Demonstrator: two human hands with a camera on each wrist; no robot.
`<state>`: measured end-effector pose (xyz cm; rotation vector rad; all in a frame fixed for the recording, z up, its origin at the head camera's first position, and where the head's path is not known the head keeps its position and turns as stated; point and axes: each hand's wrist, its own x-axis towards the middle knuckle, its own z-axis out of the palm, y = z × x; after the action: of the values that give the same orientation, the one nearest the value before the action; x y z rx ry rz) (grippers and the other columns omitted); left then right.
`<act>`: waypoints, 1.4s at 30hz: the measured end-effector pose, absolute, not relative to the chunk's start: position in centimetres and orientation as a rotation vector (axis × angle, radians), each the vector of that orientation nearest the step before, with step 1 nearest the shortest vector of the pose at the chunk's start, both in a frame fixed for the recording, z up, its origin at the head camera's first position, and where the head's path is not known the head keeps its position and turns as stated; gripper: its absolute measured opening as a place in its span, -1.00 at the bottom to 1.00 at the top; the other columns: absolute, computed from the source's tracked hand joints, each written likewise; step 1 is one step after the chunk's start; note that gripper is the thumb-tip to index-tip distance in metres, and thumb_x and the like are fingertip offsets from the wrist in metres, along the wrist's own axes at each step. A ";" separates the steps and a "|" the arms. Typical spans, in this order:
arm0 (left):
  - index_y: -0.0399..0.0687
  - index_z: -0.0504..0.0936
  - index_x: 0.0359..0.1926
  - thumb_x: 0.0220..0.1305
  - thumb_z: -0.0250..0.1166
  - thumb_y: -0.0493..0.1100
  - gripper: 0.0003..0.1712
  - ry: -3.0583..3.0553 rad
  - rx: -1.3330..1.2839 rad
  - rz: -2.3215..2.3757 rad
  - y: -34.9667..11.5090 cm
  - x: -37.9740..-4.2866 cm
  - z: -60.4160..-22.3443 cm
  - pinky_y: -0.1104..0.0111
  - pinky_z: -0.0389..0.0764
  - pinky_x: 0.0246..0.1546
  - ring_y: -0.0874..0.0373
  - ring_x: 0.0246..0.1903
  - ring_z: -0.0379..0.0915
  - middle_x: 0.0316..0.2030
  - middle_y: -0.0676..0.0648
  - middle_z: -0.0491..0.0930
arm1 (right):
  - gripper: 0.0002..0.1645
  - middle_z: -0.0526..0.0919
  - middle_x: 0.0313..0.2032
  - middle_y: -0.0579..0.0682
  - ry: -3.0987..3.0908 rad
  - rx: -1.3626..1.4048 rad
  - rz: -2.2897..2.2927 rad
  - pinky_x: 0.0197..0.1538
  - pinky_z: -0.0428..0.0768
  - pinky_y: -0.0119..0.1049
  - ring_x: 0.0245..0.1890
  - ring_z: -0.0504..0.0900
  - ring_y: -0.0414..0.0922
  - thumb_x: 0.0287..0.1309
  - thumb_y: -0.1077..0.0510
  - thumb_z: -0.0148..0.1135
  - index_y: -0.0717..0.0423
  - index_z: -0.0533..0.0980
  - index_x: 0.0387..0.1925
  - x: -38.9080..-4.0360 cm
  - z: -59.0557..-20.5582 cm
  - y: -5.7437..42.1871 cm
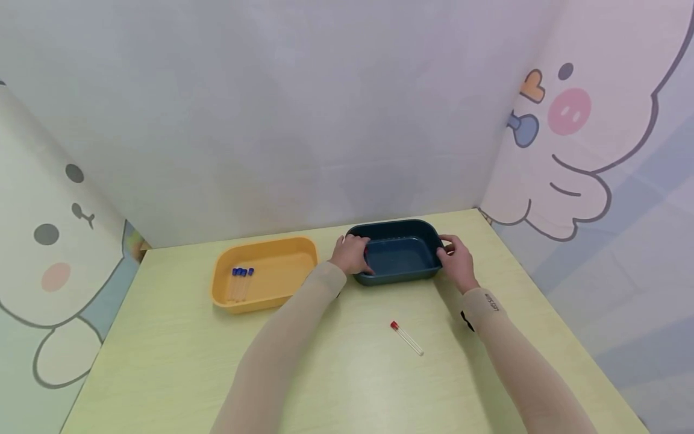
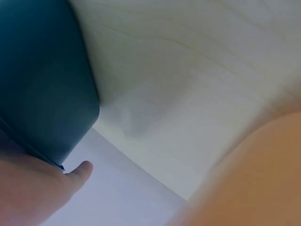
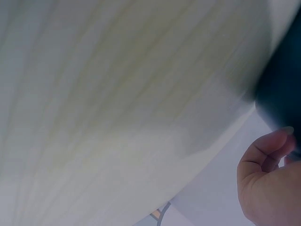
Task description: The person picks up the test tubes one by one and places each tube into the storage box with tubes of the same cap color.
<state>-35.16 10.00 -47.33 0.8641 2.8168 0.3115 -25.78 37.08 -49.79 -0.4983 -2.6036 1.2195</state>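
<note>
A dark blue tray (image 1: 398, 279) stands on the table towards the back right, between both hands. My left hand (image 1: 351, 254) holds its left end, fingers over the rim. A bit of red shows beside those fingers inside the tray; the rest of it is hidden. At the right end, my right hand (image 1: 458, 263) grips the rim between thumb and fingers. In the left wrist view the tray's outer wall (image 2: 44, 80) fills the upper left. Thin clear tubes with red tops (image 1: 408, 339) lie on the table in front of the tray.
A yellow tray (image 1: 290, 271) sits to the left, holding several thin clear tubes with blue tops (image 1: 241, 284) at its left end. Behind the pale wooden table (image 1: 179, 374) hangs a light cloth backdrop (image 1: 271, 120), with cartoon prints on both sides.
</note>
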 end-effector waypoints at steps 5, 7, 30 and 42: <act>0.03 0.34 0.53 0.04 0.60 0.22 0.09 2.816 0.858 0.304 9.9 -34.8 -47.1 -0.12 0.04 0.61 -0.09 0.47 0.25 0.44 -0.04 0.46 | -0.50 0.53 -0.01 0.23 -2.603 -0.497 1.227 -0.14 0.48 -0.30 -0.06 0.49 0.08 0.54 0.13 0.03 0.05 0.37 0.43 -25.8 -49.7 37.1; 0.03 0.34 0.53 0.06 0.60 0.21 0.08 2.813 0.856 0.298 9.9 -34.7 -46.9 -0.11 0.04 0.61 -0.09 0.47 0.24 0.44 -0.04 0.47 | -0.49 0.53 0.00 0.23 -2.604 -0.499 1.232 -0.14 0.48 -0.30 -0.05 0.48 0.09 0.55 0.13 0.03 0.05 0.37 0.43 -25.8 -49.8 37.1; 0.07 0.43 0.47 0.08 0.54 0.31 0.00 2.843 0.993 0.477 8.9 -34.0 -46.3 -0.09 0.01 0.63 -0.09 0.44 0.32 0.42 -0.07 0.47 | -0.50 0.54 -0.05 0.23 -2.608 -0.483 1.206 -0.17 0.48 -0.31 -0.08 0.51 0.10 0.53 0.15 0.04 0.08 0.38 0.42 -25.9 -49.9 36.9; 0.07 0.43 0.47 0.14 0.49 0.32 -0.04 2.834 1.099 0.567 8.5 -31.5 -45.1 -0.04 0.06 0.63 -0.06 0.43 0.32 0.42 -0.07 0.46 | -0.48 0.54 0.00 0.24 -2.624 -0.485 1.208 -0.19 0.48 -0.33 -0.06 0.49 0.09 0.54 0.14 0.02 0.06 0.35 0.45 -25.6 -49.8 36.9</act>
<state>-31.53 8.50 -45.12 1.0990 2.8342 0.5666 -25.59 36.94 -49.81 -0.4848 -2.6238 1.2080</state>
